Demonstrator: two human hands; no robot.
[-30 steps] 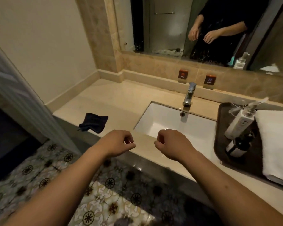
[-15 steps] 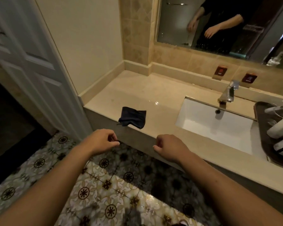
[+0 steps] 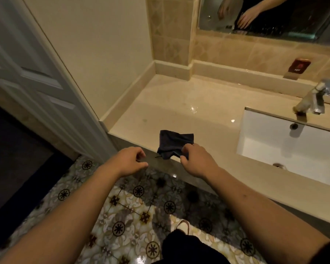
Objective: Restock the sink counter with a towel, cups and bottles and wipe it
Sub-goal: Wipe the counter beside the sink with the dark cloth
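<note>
A small dark blue cloth (image 3: 172,142) lies crumpled at the front edge of the beige stone counter (image 3: 179,105), with one corner hanging over the lip. My right hand (image 3: 197,161) is at the cloth's near right corner and pinches it between thumb and fingers. My left hand (image 3: 128,161) hovers just left of the cloth in front of the counter edge, its fingers loosely curled and holding nothing. No towel, cups or bottles show in this view.
A white rectangular sink (image 3: 286,143) with a chrome faucet (image 3: 312,101) sits to the right. A white panelled door (image 3: 31,77) stands at the left beside the wall. A mirror (image 3: 265,14) hangs above the counter. Patterned tiles (image 3: 122,216) cover the floor.
The view has swung left, so the tray with bottles and towel has left the frame. My right hand has reached forward and taken hold of the dark cloth's corner.
</note>
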